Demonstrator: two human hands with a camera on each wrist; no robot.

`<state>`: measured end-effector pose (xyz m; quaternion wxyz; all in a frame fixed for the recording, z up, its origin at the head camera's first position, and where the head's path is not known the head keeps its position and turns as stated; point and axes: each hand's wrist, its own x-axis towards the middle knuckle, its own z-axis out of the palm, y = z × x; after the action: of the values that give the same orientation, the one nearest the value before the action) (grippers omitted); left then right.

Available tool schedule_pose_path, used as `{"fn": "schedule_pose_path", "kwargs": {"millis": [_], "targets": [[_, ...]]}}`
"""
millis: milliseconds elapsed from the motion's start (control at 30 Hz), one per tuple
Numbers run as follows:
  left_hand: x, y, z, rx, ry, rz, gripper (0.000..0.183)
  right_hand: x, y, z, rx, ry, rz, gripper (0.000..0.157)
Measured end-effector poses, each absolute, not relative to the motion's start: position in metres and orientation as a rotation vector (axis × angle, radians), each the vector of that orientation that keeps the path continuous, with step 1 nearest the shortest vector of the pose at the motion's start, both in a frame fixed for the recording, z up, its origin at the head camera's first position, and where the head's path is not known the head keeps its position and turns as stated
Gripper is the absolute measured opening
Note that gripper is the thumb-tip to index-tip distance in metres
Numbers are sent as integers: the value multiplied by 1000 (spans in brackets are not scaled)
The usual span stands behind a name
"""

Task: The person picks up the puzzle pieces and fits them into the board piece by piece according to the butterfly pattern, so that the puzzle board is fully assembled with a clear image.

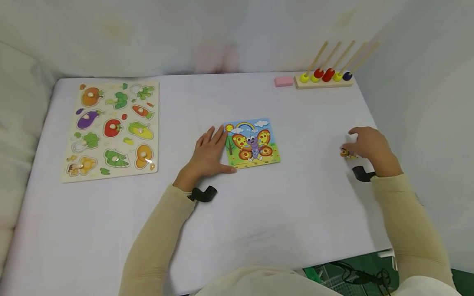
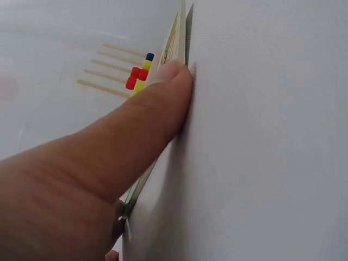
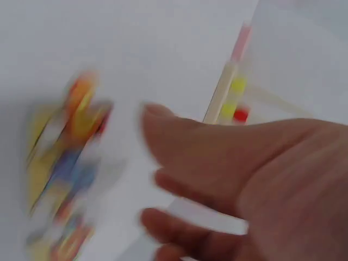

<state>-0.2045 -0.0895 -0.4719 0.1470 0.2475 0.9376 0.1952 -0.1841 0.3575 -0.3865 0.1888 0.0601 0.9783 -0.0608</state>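
A square butterfly picture board lies mid-table. My left hand rests at its left side, fingers straight and thumb along the lower left corner. The left wrist view shows the thumb against the board's edge. Over at the right of the table, my right hand is beside a small colourful piece, partly hidden by the hand in the head view. The right wrist view shows this piece blurred, with thumb and fingers apart from it; its exact kind cannot be told.
To the left lies a vegetable peg puzzle board. At the back right stands a wooden bead rack with upright sticks and coloured beads, next to a pink block. White walls border the table; cables show below its front edge.
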Motion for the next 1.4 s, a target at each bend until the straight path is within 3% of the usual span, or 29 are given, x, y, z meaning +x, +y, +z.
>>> {"fn": "schedule_pose_path", "kwargs": {"millis": [133,467,700,1167,1300,1400], "targets": [[-205,-91,-473,707,2705,547,122,-170,383,-390,243,2668,-154,60],[-205,-92,-476,728,2695,553,124,-155,388,-408,328,2722,-260,44],[-205,-91,-475,732,2699,570,123,-149,384,-408,348,2721,-321,49],[-205,-92,-478,727,2701,580,123,-161,317,-382,217,3031,-446,20],[-205,-91,-478,735,2704,575,124,-161,296,-385,137,3069,-572,22],[-205,-92,-477,731,2709,567,123,-162,271,-392,-94,3077,-739,27]]}}
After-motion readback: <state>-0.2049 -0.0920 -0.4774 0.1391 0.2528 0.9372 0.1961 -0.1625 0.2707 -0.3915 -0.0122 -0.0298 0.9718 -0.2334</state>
